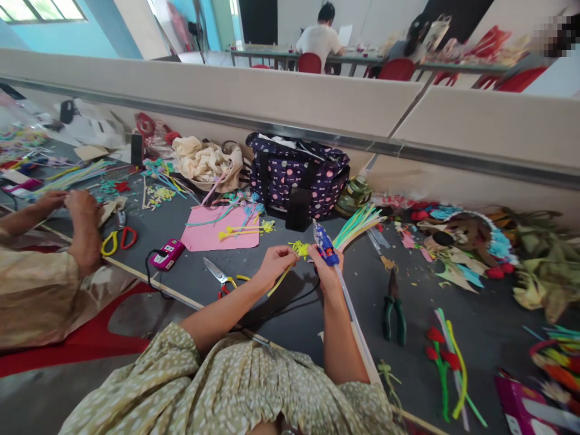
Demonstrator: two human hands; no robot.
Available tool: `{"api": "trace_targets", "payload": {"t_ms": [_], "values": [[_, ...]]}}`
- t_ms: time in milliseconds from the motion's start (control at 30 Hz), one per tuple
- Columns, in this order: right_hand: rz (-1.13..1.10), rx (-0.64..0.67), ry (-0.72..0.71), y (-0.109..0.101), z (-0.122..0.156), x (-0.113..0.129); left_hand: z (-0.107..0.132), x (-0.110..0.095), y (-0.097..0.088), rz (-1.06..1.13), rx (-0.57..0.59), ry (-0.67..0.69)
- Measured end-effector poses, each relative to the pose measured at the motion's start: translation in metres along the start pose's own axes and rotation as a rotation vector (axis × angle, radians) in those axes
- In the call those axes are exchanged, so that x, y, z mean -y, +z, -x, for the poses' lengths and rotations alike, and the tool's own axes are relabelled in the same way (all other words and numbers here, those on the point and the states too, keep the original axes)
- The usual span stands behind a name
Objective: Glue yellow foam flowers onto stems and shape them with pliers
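My left hand (276,264) is closed in a pinch on a yellow pipe-cleaner flower (301,248), whose thin stem hangs below the fingers. My right hand (330,277) is wrapped round a blue hot glue gun (323,240), its nozzle tilted up and away from me. A long pale glue stick (351,311) sticks out of the gun's back end along my right forearm. The right fingertips are close to the flower; whether they touch it I cannot tell. Scissors (217,273) lie left of my left forearm. A pink sheet (199,235) bears yellow stems.
A patterned bag (281,175) stands behind my hands with a dark phone (298,208) against it. Pliers (394,314), red pipe-cleaner flowers (438,350) and a bundle of pipe cleaners (360,223) lie to the right. A magenta box (167,254) and a co-worker's hands (81,205) are left.
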State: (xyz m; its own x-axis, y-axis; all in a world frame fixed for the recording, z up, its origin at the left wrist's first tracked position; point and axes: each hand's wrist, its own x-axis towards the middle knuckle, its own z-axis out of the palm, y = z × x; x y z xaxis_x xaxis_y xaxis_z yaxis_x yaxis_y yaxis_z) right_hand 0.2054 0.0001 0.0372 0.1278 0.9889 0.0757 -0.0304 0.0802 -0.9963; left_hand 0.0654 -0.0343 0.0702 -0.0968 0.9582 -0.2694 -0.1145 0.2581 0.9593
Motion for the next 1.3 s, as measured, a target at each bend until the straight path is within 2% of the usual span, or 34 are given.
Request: {"api": "trace_targets", "payload": {"t_ms": [167, 367, 800, 1033, 1300], "values": [[0.026, -0.020, -0.017, 0.002, 0.001, -0.003, 0.001, 0.002, 0.000, -0.013, -0.002, 0.032], [0.031, -0.031, -0.048, 0.003, 0.001, -0.005, 0.001, 0.000, 0.001, 0.021, -0.003, -0.005], [0.088, 0.006, -0.119, -0.005, 0.005, 0.007, 0.003, -0.001, 0.000, 0.061, 0.000, -0.030], [0.173, 0.051, -0.208, -0.006, 0.007, 0.015, 0.007, -0.006, 0.001, 0.105, 0.006, -0.037], [0.209, 0.012, -0.228, -0.004, 0.008, 0.017, 0.006, -0.003, 0.003, 0.204, 0.024, -0.072]]}}
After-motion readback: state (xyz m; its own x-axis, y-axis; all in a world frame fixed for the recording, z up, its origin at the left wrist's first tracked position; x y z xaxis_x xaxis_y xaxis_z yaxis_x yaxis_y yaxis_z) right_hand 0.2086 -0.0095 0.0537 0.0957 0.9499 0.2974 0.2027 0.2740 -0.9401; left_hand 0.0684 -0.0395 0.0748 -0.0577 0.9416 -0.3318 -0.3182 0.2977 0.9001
